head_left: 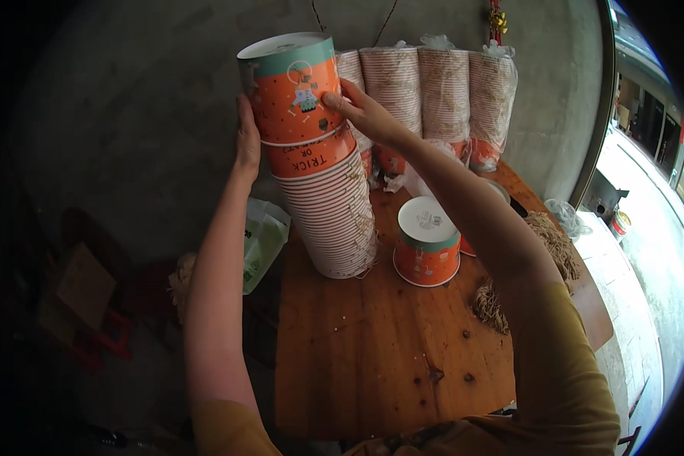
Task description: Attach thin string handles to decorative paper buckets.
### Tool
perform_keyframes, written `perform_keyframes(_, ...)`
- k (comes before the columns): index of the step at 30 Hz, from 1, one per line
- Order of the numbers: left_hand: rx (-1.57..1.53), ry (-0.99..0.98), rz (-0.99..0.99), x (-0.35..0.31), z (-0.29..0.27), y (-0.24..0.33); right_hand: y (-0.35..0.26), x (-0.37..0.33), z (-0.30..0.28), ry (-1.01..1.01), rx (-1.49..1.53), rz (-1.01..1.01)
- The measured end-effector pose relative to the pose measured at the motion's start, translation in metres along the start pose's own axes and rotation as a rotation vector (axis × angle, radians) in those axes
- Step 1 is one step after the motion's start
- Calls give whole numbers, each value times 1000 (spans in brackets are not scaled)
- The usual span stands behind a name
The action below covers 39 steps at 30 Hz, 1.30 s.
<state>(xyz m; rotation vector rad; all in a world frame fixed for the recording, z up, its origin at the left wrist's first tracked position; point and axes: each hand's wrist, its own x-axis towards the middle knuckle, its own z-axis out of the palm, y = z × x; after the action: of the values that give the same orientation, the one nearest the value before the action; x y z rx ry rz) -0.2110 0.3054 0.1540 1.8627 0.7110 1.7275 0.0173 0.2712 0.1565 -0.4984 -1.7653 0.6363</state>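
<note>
An upside-down orange paper bucket (292, 99) with a teal band and a pale base tops a tall leaning stack of nested buckets (327, 220). My left hand (248, 140) presses its left side, fingers partly hidden behind it. On the right side my right hand (361, 112) grips it, thumb across the printed front. Below, the stack shows many white rims, with loose strands hanging along its right side. Another upside-down bucket (427, 254) stands on the wooden table (387, 357), right of the stack and under my right forearm.
Several tall plastic-wrapped bucket stacks (444, 99) line the table's back edge by the grey wall. Bundles of tan strands (492, 305) lie at the right. A green-white bag (264, 239) is left of the stack. A cardboard box (87, 281) sits farther left, low down.
</note>
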Motion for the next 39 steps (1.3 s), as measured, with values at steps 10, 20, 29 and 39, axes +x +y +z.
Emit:
perform_keyframes(10, 5, 101, -126, -52, 8, -52, 34, -33, 5, 37, -166, 114)
perform_keyframes(20, 5, 426, -445, -175, 32, -69, 51, -103, -54, -263, -820, 323)
perform_keyframes(29, -213, -150, -845, -296, 163, -68, 62, -202, -78, -198, -885, 484)
perform_keyframes(39, -843, -52, -947, -273, 154, -41, -67, -286, -92, 122, -21, 533)
